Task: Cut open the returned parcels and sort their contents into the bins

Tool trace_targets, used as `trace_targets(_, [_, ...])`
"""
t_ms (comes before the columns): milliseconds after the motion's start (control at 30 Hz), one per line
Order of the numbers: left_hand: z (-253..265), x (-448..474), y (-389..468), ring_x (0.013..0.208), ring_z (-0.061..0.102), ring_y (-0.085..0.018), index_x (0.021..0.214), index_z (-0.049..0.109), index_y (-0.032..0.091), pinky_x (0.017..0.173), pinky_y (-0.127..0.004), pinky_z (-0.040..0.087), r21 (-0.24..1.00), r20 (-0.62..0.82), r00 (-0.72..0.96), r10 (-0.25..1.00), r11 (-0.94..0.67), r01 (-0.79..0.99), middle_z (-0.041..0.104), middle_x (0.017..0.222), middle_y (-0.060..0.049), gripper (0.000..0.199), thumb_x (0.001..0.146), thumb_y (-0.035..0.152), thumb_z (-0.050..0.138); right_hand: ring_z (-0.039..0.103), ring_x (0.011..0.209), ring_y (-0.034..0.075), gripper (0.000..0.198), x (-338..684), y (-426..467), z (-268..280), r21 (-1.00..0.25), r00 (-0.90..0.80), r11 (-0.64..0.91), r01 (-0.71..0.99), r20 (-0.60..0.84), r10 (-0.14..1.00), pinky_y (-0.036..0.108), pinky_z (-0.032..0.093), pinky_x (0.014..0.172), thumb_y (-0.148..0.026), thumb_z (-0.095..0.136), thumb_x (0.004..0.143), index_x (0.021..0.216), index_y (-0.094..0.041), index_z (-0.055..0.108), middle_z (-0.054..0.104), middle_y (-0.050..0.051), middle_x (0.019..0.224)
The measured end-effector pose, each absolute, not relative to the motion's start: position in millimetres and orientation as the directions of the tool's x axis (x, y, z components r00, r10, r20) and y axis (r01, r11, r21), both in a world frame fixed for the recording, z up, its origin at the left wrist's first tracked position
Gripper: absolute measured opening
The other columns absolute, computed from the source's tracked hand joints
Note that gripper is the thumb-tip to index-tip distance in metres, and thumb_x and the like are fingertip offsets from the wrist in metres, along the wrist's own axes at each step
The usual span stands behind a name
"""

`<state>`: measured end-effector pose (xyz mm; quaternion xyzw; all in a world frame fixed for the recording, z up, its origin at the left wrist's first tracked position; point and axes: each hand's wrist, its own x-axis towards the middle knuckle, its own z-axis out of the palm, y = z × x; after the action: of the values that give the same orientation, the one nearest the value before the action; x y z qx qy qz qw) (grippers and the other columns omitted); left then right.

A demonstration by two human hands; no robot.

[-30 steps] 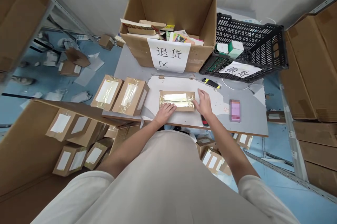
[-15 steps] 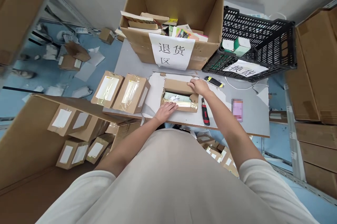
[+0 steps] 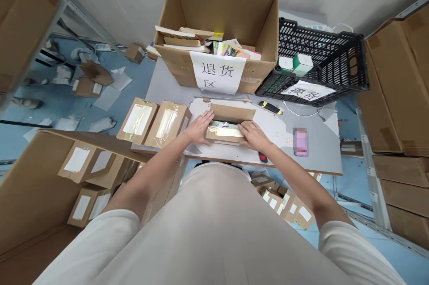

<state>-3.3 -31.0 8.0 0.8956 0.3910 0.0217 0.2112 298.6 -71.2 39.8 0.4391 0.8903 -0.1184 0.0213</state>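
A small cardboard box (image 3: 221, 139) stands on the table in front of me, its back flap (image 3: 231, 112) raised. Clear tape and a white label run along its front part. Just behind that, a strip of something pale green (image 3: 217, 124) shows inside, mostly hidden. My left hand (image 3: 200, 127) grips the box's left end, and my right hand (image 3: 254, 136) holds its right end, fingers over the edge. Close to the right wrist lies a red and black utility knife (image 3: 262, 157), largely covered by the hand and forearm. A yellow and black utility knife (image 3: 270, 107) lies farther back.
Two taped boxes (image 3: 136, 119) stand at left on the table (image 3: 321, 160). Behind are a large carton (image 3: 182, 68) of books and a black crate (image 3: 348, 84). A pink phone-like item (image 3: 300, 142) lies right. A big carton (image 3: 30, 178) with parcels stands lower left.
My right hand has left the raised back flap and come down to the box's right end. My left hand has shifted from the front edge to the left end. The view has moved slightly.
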Motion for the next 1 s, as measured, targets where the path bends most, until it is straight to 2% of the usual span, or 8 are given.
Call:
trace_targets(233, [-4, -5, -20, 0.145, 0.017, -0.031, 0.15, 0.01, 0.005, 0.118, -0.044, 0.013, 0.409, -0.169, 0.694, 0.7, -0.591, 0.695, 0.017, 0.156, -0.022, 0.119, 0.061, 0.054, 0.072, 0.052, 0.087, 0.024, 0.016, 281, -115, 28, -0.084, -0.444, 0.436, 0.896, -0.153, 0.883, 0.035, 0.036, 0.081, -0.012, 0.049, 0.088, 0.1, -0.015, 0.06, 0.061, 0.011, 0.093])
trace_targets(367, [-1, 0, -22, 0.146, 0.016, -0.029, 0.15, 0.008, 0.004, 0.118, -0.043, 0.01, 0.366, -0.211, 0.685, 0.697, -0.593, 0.717, 0.016, 0.156, -0.022, 0.116, 0.061, 0.047, 0.069, 0.051, 0.077, 0.021, 0.025, 279, -149, 12, -0.077, -0.466, 0.46, 0.885, -0.123, 0.876, 0.034, 0.035, 0.078, -0.006, 0.04, 0.089, 0.084, -0.017, 0.061, 0.06, 0.008, 0.079])
trace_targets(533, [19, -11, -18, 0.146, 0.008, -0.032, 0.151, 0.002, 0.008, 0.116, -0.049, 0.011, 0.339, -0.322, 0.712, 0.623, -0.627, 0.702, 0.007, 0.158, -0.019, 0.117, 0.061, 0.046, 0.067, 0.056, 0.089, 0.021, 0.024, 289, -152, 24, -0.334, -0.435, 0.376, 0.864, -0.122, 0.892, 0.035, 0.04, 0.085, -0.026, 0.04, 0.095, 0.098, -0.018, 0.062, 0.064, 0.009, 0.094])
trace_targets(600, [32, -11, -18, 0.145, 0.012, -0.034, 0.151, 0.012, 0.011, 0.114, -0.053, 0.013, 0.327, -0.323, 0.694, 0.644, -0.612, 0.72, 0.017, 0.157, -0.017, 0.106, 0.065, 0.043, 0.064, 0.057, 0.094, 0.019, 0.032, 293, -131, 38, -0.391, -0.404, 0.318, 0.864, -0.16, 0.901, 0.033, 0.041, 0.083, -0.022, 0.032, 0.097, 0.115, -0.02, 0.058, 0.064, 0.009, 0.106])
trace_targets(700, [51, 10, -25, 0.132, 0.042, -0.031, 0.135, 0.047, 0.015, 0.111, -0.052, 0.021, 0.29, -0.201, 0.621, 0.757, -0.56, 0.776, 0.052, 0.138, -0.015, 0.058, 0.081, 0.038, 0.049, 0.055, 0.105, 0.022, 0.034, 288, -89, 54, -0.279, -0.509, 0.441, 0.853, -0.258, 0.821, 0.034, 0.039, 0.086, -0.019, 0.045, 0.091, 0.122, -0.021, 0.058, 0.062, 0.011, 0.118])
trace_targets(767, [56, 37, -31, 0.112, 0.058, -0.027, 0.111, 0.064, 0.016, 0.104, -0.046, 0.033, 0.273, -0.175, 0.68, 0.712, -0.628, 0.728, 0.066, 0.115, -0.013, 0.038, 0.088, 0.035, 0.042, 0.055, 0.106, 0.025, 0.029, 277, -69, 59, -0.166, -0.581, 0.564, 0.809, -0.368, 0.726, 0.037, 0.036, 0.089, -0.019, 0.054, 0.086, 0.112, -0.018, 0.065, 0.065, 0.013, 0.113])
trace_targets(833, [56, 65, -37, 0.099, 0.064, -0.026, 0.096, 0.07, 0.016, 0.091, -0.042, 0.04, 0.23, -0.294, 0.749, 0.594, -0.716, 0.659, 0.07, 0.101, -0.014, 0.031, 0.086, 0.035, 0.048, 0.057, 0.102, 0.027, 0.023, 264, -59, 59, -0.05, -0.557, 0.602, 0.797, -0.447, 0.7, 0.041, 0.033, 0.092, -0.018, 0.055, 0.084, 0.1, -0.015, 0.07, 0.069, 0.015, 0.103])
trace_targets(1000, [43, 91, -39, 0.088, 0.066, -0.029, 0.088, 0.073, 0.015, 0.093, -0.049, 0.034, 0.084, -0.402, 0.671, 0.623, -0.704, 0.705, 0.072, 0.086, -0.016, 0.022, 0.079, 0.021, 0.054, 0.054, 0.101, 0.032, 0.027, 257, -71, 56, 0.106, -0.51, 0.566, 0.817, -0.323, 0.797, 0.05, 0.026, 0.099, -0.013, 0.048, 0.083, 0.09, -0.015, 0.074, 0.07, 0.015, 0.092])
